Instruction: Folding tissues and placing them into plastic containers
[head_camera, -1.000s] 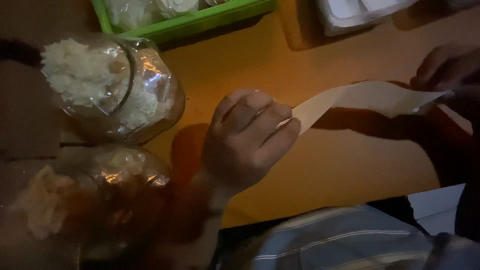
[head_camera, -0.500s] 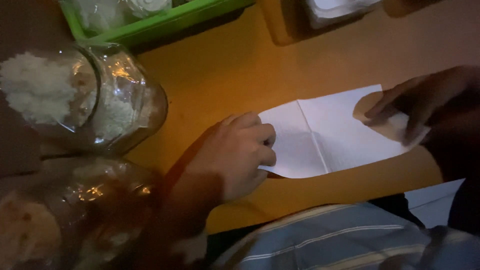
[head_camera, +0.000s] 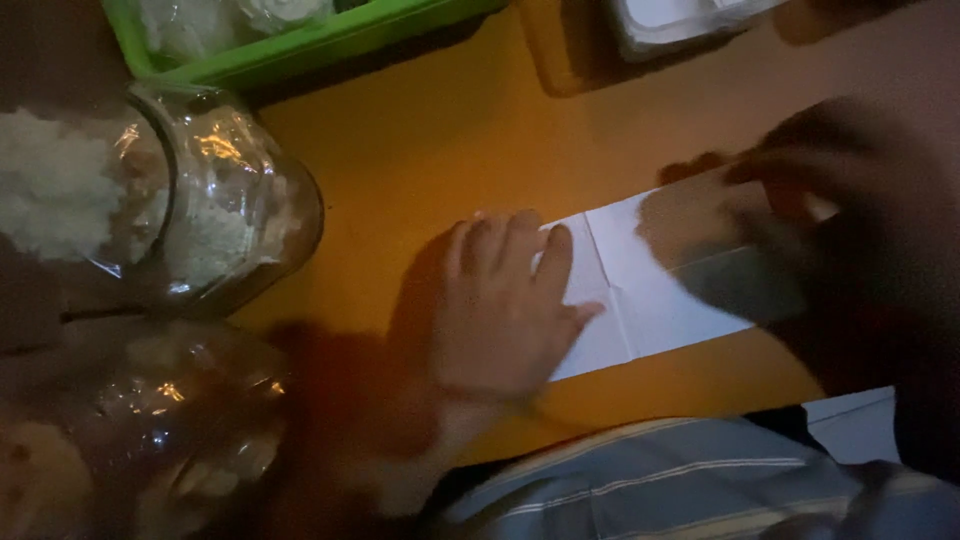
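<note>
A white sheet of paper (head_camera: 650, 290) with fold creases lies flat on the orange table (head_camera: 450, 150). My left hand (head_camera: 505, 305) rests palm down on the paper's left end, fingers spread. My right hand (head_camera: 810, 200) is blurred and dark over the paper's right part, fingers on or just above it; I cannot tell whether it grips the sheet.
Two clear glass jars with white content stand at the left, one (head_camera: 170, 200) above the other (head_camera: 130, 440). A green tray (head_camera: 330, 40) sits at the top left. A white container (head_camera: 680, 20) is at the top edge. My striped clothing (head_camera: 700, 490) shows at the bottom.
The paper was held folded in the air a second ago; now it lies opened on the table. My left hand has flattened onto it and my right hand has moved over its right side.
</note>
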